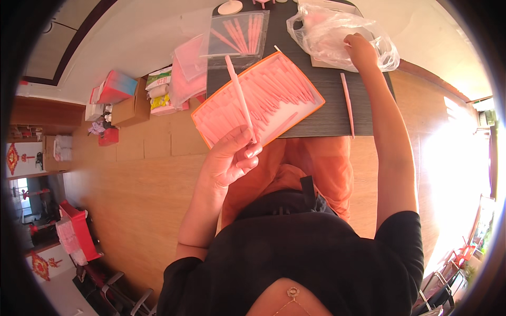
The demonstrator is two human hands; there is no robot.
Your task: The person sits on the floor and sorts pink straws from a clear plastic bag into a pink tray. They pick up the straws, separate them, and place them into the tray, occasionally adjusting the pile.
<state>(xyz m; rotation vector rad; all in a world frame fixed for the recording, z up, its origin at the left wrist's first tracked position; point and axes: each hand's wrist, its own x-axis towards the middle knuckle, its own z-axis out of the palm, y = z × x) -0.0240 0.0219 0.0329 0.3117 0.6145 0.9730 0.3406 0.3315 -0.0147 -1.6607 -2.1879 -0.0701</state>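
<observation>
Upright between the thumb and fingers of my left hand (236, 156) is a slim pink pen-like stick (239, 94). Behind it, a shallow box with an orange rim (302, 121) holds many similar pink sticks (272, 85), laid side by side. My right hand (361, 53) reaches to a crumpled clear plastic bag (324, 43) at the back right, its fingertips at the film. Whether they grip anything is not clear. One more pink stick (347, 104) lies alone on the dark table (316, 128), its near end at the front edge.
A flat clear sleeve (237, 35) with several pink sticks lies at the back left of the table. A white round base (230, 7) stands behind it. Pink plastic packaging (189, 71) hangs by the left edge. Cardboard boxes (132, 106) sit on the floor at left.
</observation>
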